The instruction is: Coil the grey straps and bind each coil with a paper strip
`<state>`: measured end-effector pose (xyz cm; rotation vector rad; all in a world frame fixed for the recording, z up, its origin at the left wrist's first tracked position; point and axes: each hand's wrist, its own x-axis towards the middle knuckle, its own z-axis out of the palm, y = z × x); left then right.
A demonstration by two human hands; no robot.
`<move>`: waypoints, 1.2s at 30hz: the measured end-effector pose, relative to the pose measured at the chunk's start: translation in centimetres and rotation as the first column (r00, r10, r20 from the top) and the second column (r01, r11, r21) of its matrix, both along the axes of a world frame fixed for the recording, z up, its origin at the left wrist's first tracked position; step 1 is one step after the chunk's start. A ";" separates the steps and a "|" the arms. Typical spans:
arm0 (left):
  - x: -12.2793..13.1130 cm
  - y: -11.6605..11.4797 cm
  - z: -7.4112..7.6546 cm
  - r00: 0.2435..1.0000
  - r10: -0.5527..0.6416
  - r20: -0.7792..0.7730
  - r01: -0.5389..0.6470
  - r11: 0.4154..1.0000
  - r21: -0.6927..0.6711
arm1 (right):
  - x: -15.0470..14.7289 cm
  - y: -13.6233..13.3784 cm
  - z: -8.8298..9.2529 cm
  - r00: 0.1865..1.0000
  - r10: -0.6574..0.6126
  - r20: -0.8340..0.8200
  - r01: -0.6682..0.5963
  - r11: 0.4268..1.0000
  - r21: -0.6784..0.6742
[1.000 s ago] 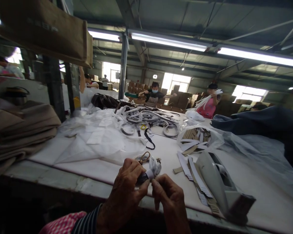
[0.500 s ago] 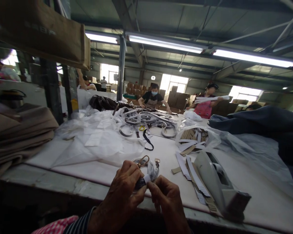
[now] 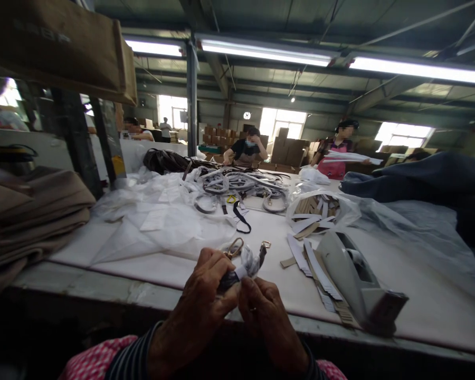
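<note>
Your right hand (image 3: pixel 267 311) had come up closer against your left hand (image 3: pixel 200 301) than half a second earlier, and its striped cuff now showed. Left fingers: closed around the strap bundle (image 3: pixel 250 259), held at the tabletop's (image 3: pixel 150 272) near edge. Right fingers: thumb and fingertip pinched together on the end of the white band (image 3: pixel 240 271) wrapping it. The bundle's buckle (image 3: pixel 265 245) stood out farther from the coil than before; a gold clip (image 3: pixel 234 247) showed beyond your left knuckles.

To the right, a tape dispenser (image 3: pixel 358 285) sat beside fanned paper strips (image 3: pixel 320 274). Past them, an open clear plastic bag (image 3: pixel 350 212) lay on its side, holding loose white and tan strips (image 3: pixel 314 207). Farther off, grey straps (image 3: pixel 241 182) lay heaped. Across the tabletop, a co-worker (image 3: pixel 245 151) had raised one hand to the head; both arms had reached down earlier.
</note>
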<state>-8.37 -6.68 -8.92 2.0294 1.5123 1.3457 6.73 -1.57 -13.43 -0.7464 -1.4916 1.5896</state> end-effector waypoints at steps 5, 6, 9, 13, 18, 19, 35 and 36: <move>-0.5 0.3 0.9 0.978 -0.023 0.208 0.083 0.956 -0.283 | -0.2 0.5 -0.7 0.988 -0.016 -0.151 0.020 0.999 0.029; -0.7 0.5 0.8 0.955 -0.040 0.295 0.148 0.924 -0.353 | -0.1 0.7 -0.7 0.986 -0.010 -0.163 0.021 0.998 0.065; -1.2 1.0 0.3 0.844 -0.100 0.527 0.357 0.838 -0.413 | 0.0 1.2 -0.6 0.981 0.023 -0.191 -0.009 0.997 0.071; -1.2 1.3 -0.5 0.759 -0.114 0.641 0.439 0.816 -0.376 | -0.5 1.2 -1.2 0.988 -0.035 -0.150 0.027 0.998 -0.056; -1.4 1.1 -0.9 0.758 -0.048 0.650 0.414 0.806 -0.424 | 0.0 0.7 -1.5 0.988 -0.108 0.110 0.098 0.991 0.089; -1.6 1.1 -0.9 0.766 -0.036 0.641 0.401 0.807 -0.434 | 0.5 0.5 -1.4 0.978 -0.143 0.154 0.117 0.979 0.164; -4.7 -1.1 -4.0 0.947 -0.104 0.305 0.210 0.918 -0.337 | 1.3 0.3 2.7 0.787 -0.428 0.445 -0.396 0.202 0.896; -5.6 -1.1 -4.9 0.957 -0.154 0.245 0.221 0.935 -0.277 | 1.0 0.3 2.2 0.784 -0.458 0.419 -0.392 0.158 0.906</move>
